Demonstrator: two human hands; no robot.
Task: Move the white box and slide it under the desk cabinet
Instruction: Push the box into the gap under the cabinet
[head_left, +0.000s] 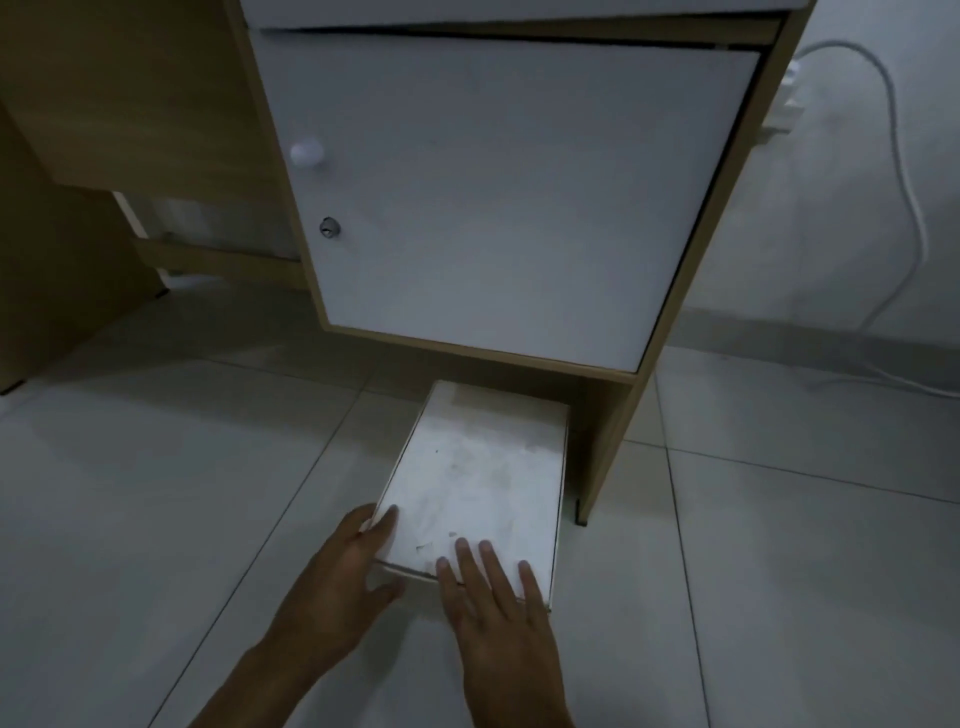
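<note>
A flat white box (480, 467) lies on the tiled floor with its far end at the gap under the desk cabinet (493, 197). The cabinet has a white door with a round knob and a keyhole, set in a light wooden frame. My left hand (345, 577) grips the box's near left corner, thumb on top and fingers around the front edge. My right hand (498, 608) lies flat on the near right part of the lid, fingers spread. The box's near edge is partly hidden by my hands.
The cabinet's wooden side leg (608, 457) stands right beside the box. A white cable (904, 197) hangs down the wall from a socket at the right and runs along the floor. The desk's kneehole with wooden panels (78, 234) opens at the left.
</note>
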